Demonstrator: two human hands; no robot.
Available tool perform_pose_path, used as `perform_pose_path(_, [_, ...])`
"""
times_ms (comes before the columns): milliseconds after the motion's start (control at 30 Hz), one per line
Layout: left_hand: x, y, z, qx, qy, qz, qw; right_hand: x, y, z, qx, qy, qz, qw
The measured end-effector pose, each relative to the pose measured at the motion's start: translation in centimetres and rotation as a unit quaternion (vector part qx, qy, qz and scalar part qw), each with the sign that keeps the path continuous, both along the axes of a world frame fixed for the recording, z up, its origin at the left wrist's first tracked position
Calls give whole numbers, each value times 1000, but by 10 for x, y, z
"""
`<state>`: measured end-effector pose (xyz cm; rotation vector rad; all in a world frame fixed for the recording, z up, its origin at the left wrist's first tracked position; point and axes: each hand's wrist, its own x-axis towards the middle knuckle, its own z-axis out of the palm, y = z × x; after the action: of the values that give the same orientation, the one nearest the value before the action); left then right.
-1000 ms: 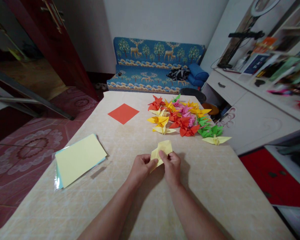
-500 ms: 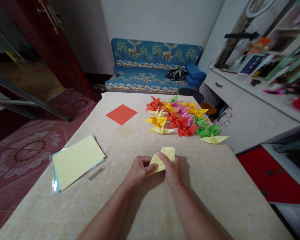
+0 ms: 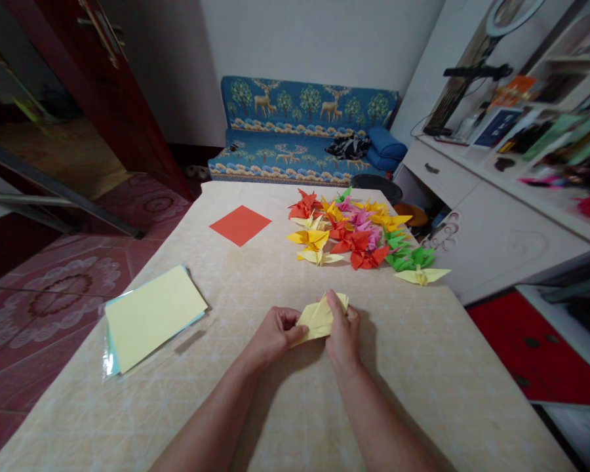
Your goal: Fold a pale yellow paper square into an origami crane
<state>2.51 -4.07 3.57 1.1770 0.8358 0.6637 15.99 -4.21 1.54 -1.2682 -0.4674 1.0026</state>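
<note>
Both hands work a pale yellow folded paper just above the beige table. My left hand pinches its left corner with curled fingers. On the right side my right hand grips the paper, index finger stretched along its top edge. A pile of several coloured folded paper cranes lies beyond the hands, to the right. A flat red paper square rests farther back on the left.
A stack of pale yellow sheets in a clear sleeve lies at the table's left edge. A blue patterned sofa stands behind the table. White cabinets and cluttered shelves run along the right. A dark red door is at left.
The yellow paper has been flattened and folded lower. My right index finger has slid up along its top edge; the left hand keeps its pinch.
</note>
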Motion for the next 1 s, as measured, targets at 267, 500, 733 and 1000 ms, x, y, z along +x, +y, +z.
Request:
perform_pose_path(267, [2,0,-3,14,18,24,999,1,-1,-4,13,-82,27,996])
perform_pose_path(500, [7,3,-7,19,23,130,991,-5,-5,8,44,-128,132,982])
perform_pose_path(733, [8,0,-12,-2,7,107,994,-1,-4,-6,19,-160,87,983])
perform_pose_path(1000, [4,2,-12,-8,-9,105,994,2,7,-9,61,-10,84,995])
